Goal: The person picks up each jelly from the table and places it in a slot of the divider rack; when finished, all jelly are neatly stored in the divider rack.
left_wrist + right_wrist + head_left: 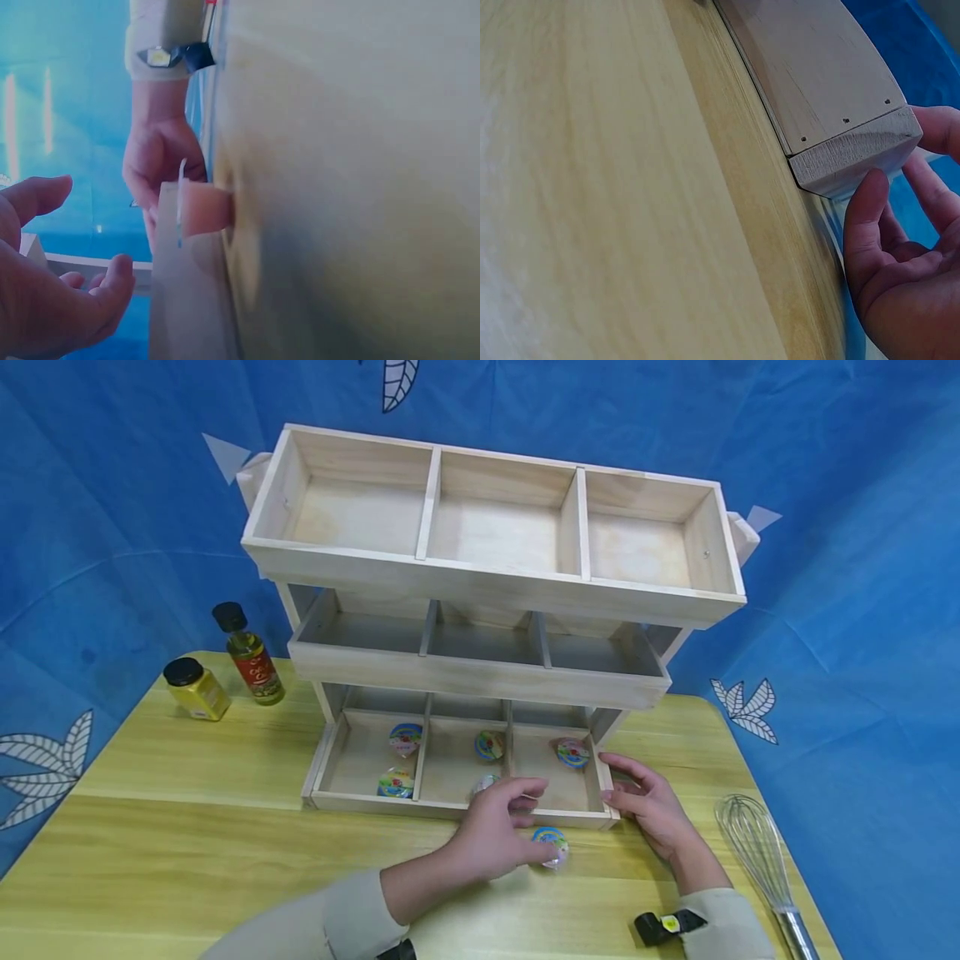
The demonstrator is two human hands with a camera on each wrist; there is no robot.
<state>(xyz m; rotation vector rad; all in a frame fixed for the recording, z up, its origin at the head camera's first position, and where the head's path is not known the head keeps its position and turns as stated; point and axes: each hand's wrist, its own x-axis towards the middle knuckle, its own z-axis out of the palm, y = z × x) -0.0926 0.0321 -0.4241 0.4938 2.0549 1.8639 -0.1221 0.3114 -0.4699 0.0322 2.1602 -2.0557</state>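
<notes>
My left hand [491,835] reaches over the front of the wooden rack's bottom tray [457,810], thumb and fingers spread. Close to its thumb, a small jelly cup [551,842] with a round printed lid stands on the table; the left wrist view shows a gap between this hand and the cup [206,208]. My right hand [654,806] rests its thumb and forefinger against the outer right side of the bottom tray [855,154]. Similar cups lie in that tray: two on the left [406,739], two in the middle [490,745], one on the right [572,752].
Two upper trays [495,564], [480,672] of three compartments overhang the bottom one. A whisk [757,852] lies at the table's right edge. An oil bottle [255,664] and a yellow jar [198,692] with a black lid stand at the back left.
</notes>
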